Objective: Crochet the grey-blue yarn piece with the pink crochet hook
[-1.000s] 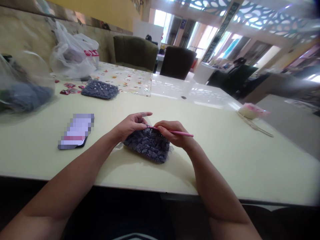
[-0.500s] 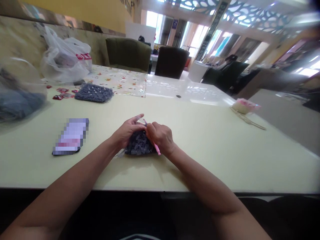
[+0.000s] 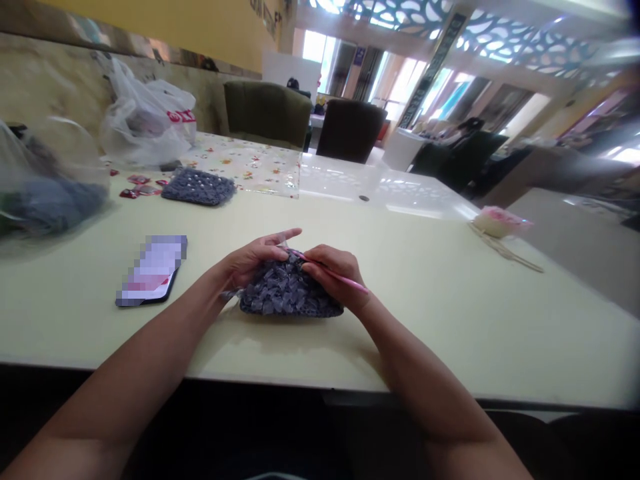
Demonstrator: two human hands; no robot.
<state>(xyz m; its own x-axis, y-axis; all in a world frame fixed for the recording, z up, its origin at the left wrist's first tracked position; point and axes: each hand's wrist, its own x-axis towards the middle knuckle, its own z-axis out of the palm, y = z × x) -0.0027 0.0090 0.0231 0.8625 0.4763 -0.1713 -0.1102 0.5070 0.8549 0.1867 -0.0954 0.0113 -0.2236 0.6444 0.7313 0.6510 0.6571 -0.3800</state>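
A grey-blue crochet piece (image 3: 287,290) with a ruffled surface is held up just over the table in front of me. My left hand (image 3: 255,260) pinches its upper left edge between thumb and fingers, the index finger stretched out with a pale strand of yarn (image 3: 283,241) by it. In my right hand (image 3: 337,270) is a pink crochet hook (image 3: 350,283), its back end pointing down to the right. The hook's tip meets the top edge of the piece near my left thumb; the exact stitch is too small to make out.
A phone (image 3: 153,270) lies to the left. Farther back are a second grey-blue crochet piece (image 3: 199,187), small red packets (image 3: 139,188), a white plastic bag (image 3: 147,120) and a clear bag (image 3: 55,193) with grey-blue material. A pink-and-white item with cord (image 3: 500,223) lies on the right.
My right hand has turned and shifted slightly right, so the hook lies flatter. More of the crochet piece's front shows. The whole view has shifted a little.
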